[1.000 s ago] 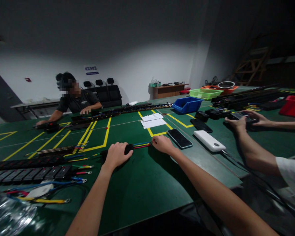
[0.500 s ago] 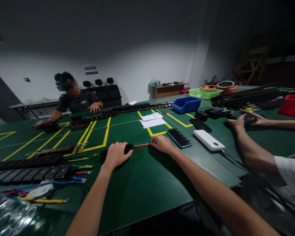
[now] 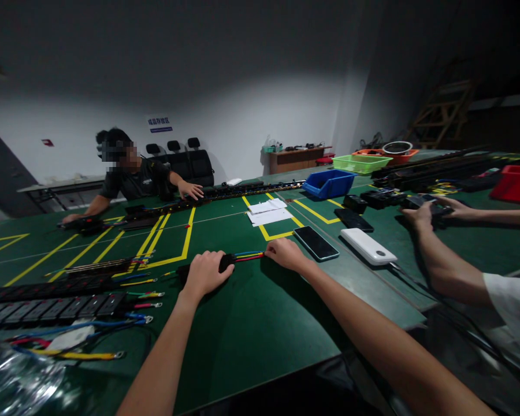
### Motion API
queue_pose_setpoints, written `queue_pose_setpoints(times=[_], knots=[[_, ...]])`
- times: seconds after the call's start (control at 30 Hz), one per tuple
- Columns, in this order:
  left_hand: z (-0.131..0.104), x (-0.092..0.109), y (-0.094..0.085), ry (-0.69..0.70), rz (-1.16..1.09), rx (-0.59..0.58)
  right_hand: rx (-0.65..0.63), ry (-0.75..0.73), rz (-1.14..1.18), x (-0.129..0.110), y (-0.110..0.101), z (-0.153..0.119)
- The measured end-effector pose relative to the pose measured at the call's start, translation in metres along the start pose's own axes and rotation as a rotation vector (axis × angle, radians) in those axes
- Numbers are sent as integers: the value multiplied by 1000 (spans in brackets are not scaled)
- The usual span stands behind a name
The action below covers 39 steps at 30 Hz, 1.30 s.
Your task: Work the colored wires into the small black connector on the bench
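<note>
My left hand (image 3: 207, 271) is closed over a black part (image 3: 226, 262) lying on the green table (image 3: 251, 335). Blue, yellow and red wires (image 3: 249, 255) run from its right side to my right hand (image 3: 285, 254), whose fingers are pinched round their far ends. The wire tips are hidden by those fingers. A phone (image 3: 315, 242) lies just right of my right hand, with a white power bank (image 3: 368, 247) beyond it. Left of my left hand are black socket strips (image 3: 82, 309) with coloured wires and ring terminals.
Across the table a person (image 3: 134, 173) reaches over dark strips. At the right, another person's hands (image 3: 424, 215) hold a dark part. White papers (image 3: 268, 212), a blue bin (image 3: 328, 184), a green basket (image 3: 361, 164) and a red bin (image 3: 515, 185) stand around; clear plastic (image 3: 19, 378) lies near left.
The person across the table has moved one hand to the right over the strips, fingers now spread. My own hands look the same as before.
</note>
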State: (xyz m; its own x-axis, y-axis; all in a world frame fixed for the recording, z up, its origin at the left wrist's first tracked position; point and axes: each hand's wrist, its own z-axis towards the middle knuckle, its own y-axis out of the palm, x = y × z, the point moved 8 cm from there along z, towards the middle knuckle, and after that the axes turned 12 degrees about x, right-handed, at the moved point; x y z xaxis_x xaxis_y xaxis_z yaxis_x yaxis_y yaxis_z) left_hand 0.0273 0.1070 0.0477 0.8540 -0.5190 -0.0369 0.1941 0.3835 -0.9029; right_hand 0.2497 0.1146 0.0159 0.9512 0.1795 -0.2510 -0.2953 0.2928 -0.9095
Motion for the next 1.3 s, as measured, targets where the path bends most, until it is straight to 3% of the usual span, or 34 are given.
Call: queue_pose_setpoints(times=[0.4,0.73,1.3], knots=[[0,0,1,-5,29,1,0,-50,-36,-2,2,0],[0,0,1,10,18,7,16,51,-5,4,-2,0],[1,0,1,1,35,-7,3,32,-1,5,4,1]])
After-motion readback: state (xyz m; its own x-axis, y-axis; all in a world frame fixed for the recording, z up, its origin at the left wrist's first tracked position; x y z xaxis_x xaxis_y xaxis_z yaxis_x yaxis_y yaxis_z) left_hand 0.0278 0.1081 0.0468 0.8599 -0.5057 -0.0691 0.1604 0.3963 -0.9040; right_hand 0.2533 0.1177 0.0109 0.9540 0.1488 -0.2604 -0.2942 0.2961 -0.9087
